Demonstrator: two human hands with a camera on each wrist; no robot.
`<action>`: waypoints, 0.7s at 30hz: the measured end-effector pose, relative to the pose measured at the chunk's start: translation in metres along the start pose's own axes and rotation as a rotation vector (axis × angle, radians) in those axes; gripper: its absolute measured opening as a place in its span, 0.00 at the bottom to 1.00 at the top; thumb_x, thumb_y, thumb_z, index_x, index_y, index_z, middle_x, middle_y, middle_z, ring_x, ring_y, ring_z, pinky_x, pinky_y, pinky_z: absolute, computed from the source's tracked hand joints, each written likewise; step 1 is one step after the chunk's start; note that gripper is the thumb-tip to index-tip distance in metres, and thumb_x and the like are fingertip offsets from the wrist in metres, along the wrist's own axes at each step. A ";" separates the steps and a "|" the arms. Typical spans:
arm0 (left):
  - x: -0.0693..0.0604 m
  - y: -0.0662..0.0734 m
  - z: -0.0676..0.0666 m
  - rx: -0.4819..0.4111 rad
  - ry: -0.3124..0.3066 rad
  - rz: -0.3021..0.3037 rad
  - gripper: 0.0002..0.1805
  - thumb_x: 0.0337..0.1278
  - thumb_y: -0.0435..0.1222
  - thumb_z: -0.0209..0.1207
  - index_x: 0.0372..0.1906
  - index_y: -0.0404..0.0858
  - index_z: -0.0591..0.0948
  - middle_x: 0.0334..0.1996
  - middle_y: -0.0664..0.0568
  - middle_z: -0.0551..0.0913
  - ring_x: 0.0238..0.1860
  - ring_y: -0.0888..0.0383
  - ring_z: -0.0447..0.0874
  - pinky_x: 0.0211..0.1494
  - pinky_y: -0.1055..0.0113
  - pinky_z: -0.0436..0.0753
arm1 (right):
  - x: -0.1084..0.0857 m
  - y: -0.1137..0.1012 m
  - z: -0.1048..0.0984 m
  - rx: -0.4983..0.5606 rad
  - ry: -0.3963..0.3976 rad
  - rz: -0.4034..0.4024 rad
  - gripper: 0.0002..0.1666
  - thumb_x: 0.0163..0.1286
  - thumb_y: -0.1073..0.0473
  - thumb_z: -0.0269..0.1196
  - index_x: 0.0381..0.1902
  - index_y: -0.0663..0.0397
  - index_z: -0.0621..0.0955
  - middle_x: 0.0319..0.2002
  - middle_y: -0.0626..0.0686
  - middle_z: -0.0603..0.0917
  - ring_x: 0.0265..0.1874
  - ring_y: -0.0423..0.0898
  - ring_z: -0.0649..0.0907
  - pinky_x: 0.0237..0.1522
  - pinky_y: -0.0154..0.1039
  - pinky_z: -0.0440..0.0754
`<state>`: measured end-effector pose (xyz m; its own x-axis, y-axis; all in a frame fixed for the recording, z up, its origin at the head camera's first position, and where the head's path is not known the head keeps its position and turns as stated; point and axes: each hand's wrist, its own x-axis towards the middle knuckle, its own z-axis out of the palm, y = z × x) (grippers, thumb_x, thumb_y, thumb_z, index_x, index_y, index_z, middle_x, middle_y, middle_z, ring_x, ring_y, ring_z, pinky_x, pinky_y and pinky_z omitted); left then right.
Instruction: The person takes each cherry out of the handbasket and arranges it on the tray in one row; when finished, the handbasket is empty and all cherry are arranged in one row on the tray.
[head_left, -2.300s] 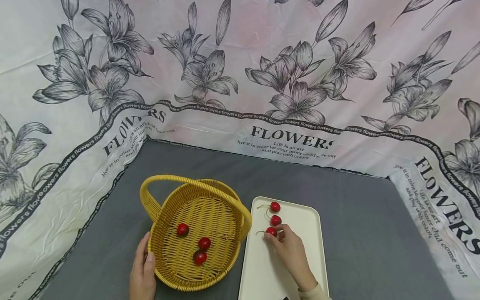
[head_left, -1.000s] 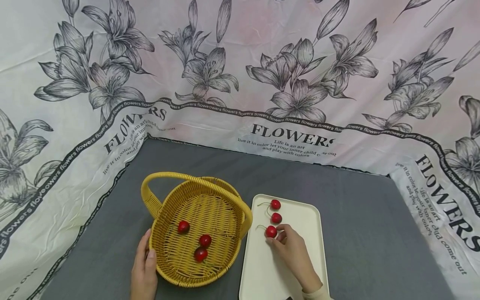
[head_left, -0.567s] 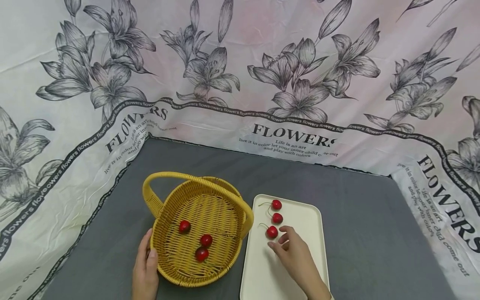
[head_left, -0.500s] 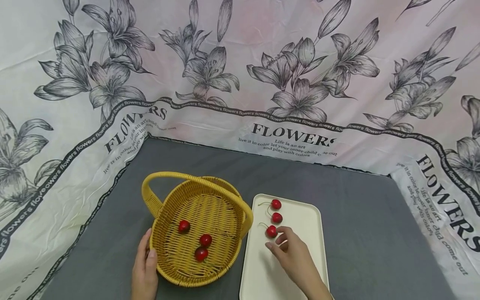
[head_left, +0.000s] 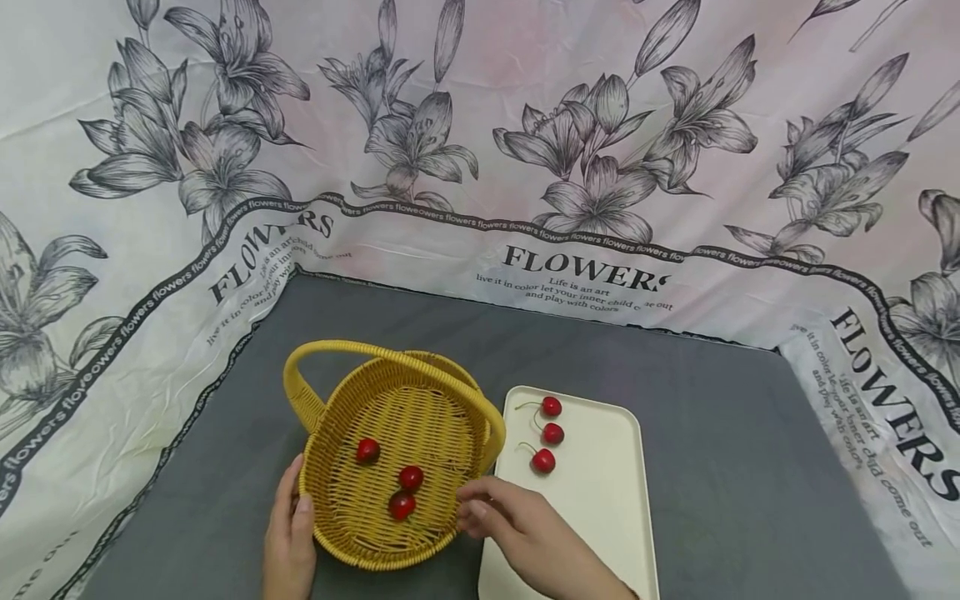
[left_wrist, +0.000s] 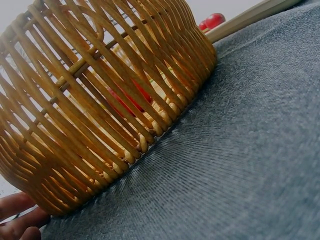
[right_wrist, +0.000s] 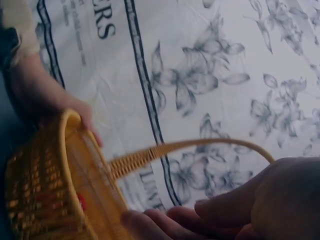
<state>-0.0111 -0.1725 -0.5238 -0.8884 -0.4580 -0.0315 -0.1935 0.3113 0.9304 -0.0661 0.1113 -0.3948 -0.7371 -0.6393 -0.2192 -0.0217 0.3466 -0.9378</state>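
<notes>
A yellow wicker basket [head_left: 375, 546] with an arched handle stands on the grey cloth and holds three dark red cherries [head_left: 410, 477]. My left hand [head_left: 289, 533] rests against its left side; in the left wrist view fingertips [left_wrist: 20, 220] touch the weave low down. My right hand [head_left: 517, 529] is at the basket's right rim, fingers loosely bent with nothing seen between them. In the right wrist view its fingers [right_wrist: 155, 222] are by the rim; whether they touch cannot be told. Three stemmed cherries [head_left: 543, 460] lie on the cream tray [head_left: 592, 500].
The tray lies just right of the basket on a grey cloth [head_left: 720, 467]. White fabric [head_left: 420, 250] printed with flowers and lettering borders it at the back and both sides. The basket's handle [head_left: 352, 346] arches over its opening.
My right hand has let go of the nearest tray cherry and moved left to the basket's right rim. That cherry stays on the tray. My left hand has kept its place at the basket.
</notes>
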 end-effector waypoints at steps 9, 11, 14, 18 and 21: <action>0.000 -0.002 0.000 -0.026 -0.017 0.002 0.27 0.77 0.46 0.36 0.76 0.51 0.53 0.69 0.47 0.62 0.54 0.72 0.66 0.45 0.87 0.66 | 0.062 -0.006 0.026 -0.200 0.019 -0.010 0.18 0.77 0.46 0.47 0.40 0.46 0.81 0.27 0.44 0.77 0.22 0.39 0.74 0.28 0.33 0.73; 0.000 -0.003 0.000 -0.025 -0.013 0.013 0.27 0.77 0.46 0.36 0.76 0.52 0.53 0.68 0.48 0.63 0.51 0.75 0.66 0.45 0.86 0.67 | 0.075 -0.003 0.030 -0.231 0.024 0.027 0.24 0.77 0.40 0.44 0.33 0.48 0.78 0.21 0.46 0.70 0.16 0.42 0.66 0.23 0.35 0.67; 0.000 -0.002 0.000 -0.007 -0.004 0.015 0.27 0.77 0.46 0.36 0.76 0.52 0.54 0.68 0.48 0.63 0.51 0.74 0.66 0.45 0.85 0.67 | 0.090 0.000 0.036 -0.257 0.066 0.070 0.32 0.75 0.34 0.40 0.22 0.49 0.72 0.18 0.47 0.67 0.14 0.43 0.63 0.21 0.36 0.65; -0.001 -0.002 0.000 0.018 0.013 0.011 0.27 0.76 0.46 0.36 0.76 0.52 0.54 0.66 0.47 0.65 0.49 0.72 0.66 0.44 0.83 0.68 | 0.104 0.006 0.041 -0.321 0.094 0.087 0.33 0.75 0.34 0.39 0.17 0.47 0.67 0.15 0.46 0.65 0.13 0.42 0.62 0.20 0.36 0.64; -0.001 -0.001 0.000 0.025 0.018 0.016 0.27 0.76 0.46 0.37 0.75 0.52 0.55 0.65 0.47 0.66 0.48 0.72 0.67 0.44 0.81 0.69 | 0.112 0.008 0.042 -0.390 0.069 0.063 0.28 0.76 0.41 0.45 0.23 0.50 0.77 0.16 0.45 0.69 0.13 0.41 0.65 0.21 0.35 0.66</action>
<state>-0.0101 -0.1728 -0.5250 -0.8838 -0.4678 -0.0093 -0.1894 0.3394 0.9214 -0.1201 0.0134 -0.4381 -0.7888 -0.5649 -0.2421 -0.2194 0.6268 -0.7477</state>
